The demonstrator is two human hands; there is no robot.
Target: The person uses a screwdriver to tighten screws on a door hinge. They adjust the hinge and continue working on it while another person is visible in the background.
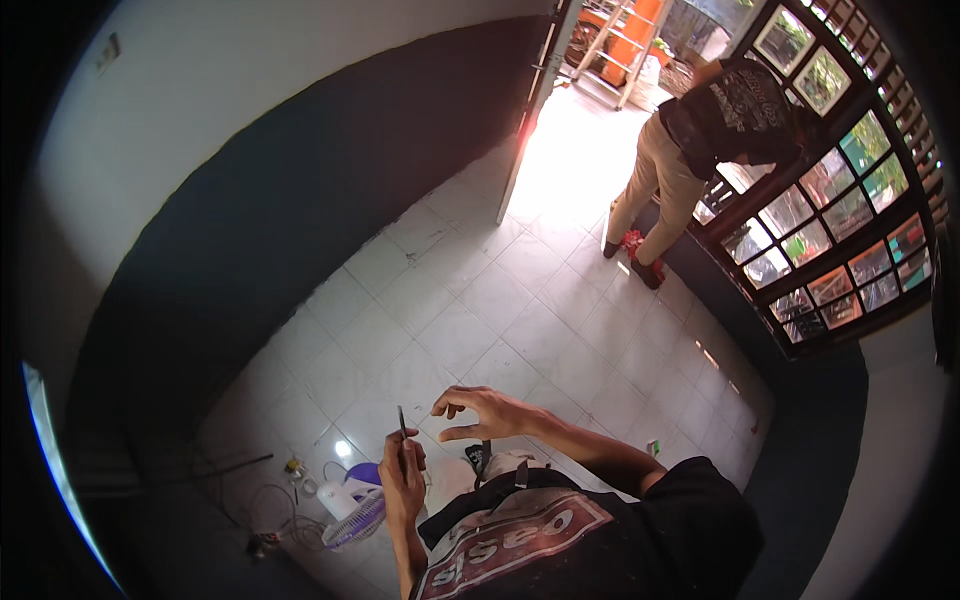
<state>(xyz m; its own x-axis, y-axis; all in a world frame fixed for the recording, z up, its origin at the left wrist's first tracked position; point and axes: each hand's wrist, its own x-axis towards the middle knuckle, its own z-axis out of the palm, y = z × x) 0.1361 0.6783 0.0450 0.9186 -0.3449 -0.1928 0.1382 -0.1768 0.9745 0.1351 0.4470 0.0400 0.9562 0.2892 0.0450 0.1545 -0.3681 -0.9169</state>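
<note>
My left hand point(404, 472) is raised in front of my body, its fingers closed round a thin dark stick-like tool point(402, 418). The tool points up and away from me; its exact kind is too small to make out. Just to the right, my right hand point(478, 412) hangs in the air with thumb and fingers apart and slightly curved. Nothing shows in it, and a gap separates it from the tool. Below both hands are my black shirt point(640, 530) and light, stained trousers.
A purple and white fan point(355, 515) lies on the tiled floor point(450, 310) at the lower left, among cables and small parts. Farther off, another person point(690, 140) bends by the paned window point(830, 220). An open doorway with a ladder point(610, 45) outside stands beyond.
</note>
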